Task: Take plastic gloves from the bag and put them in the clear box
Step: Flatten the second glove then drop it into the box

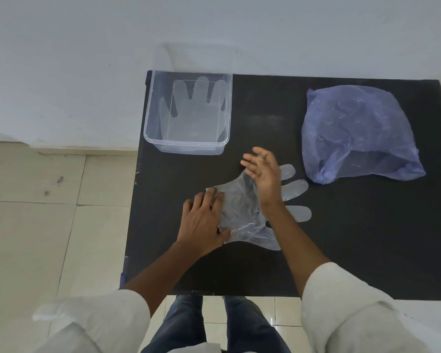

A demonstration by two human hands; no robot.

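Observation:
A clear plastic glove [245, 212] lies flat on the black table [354, 238], its fingers pointing right. My left hand [203, 221] presses flat on the glove's cuff end, fingers spread. My right hand [264, 175] hovers edge-on over the glove's palm with the fingers apart, holding nothing that I can see. At the table's far left corner stands the clear box [148, 118], and a clear glove [196, 108] lies flat inside it. A crumpled blue plastic bag [359, 131] rests at the far right of the table.
The table stands against a white wall [214, 26]. Beige floor tiles [36, 212] lie to the left. My legs in jeans [209, 324] are at the table's near edge.

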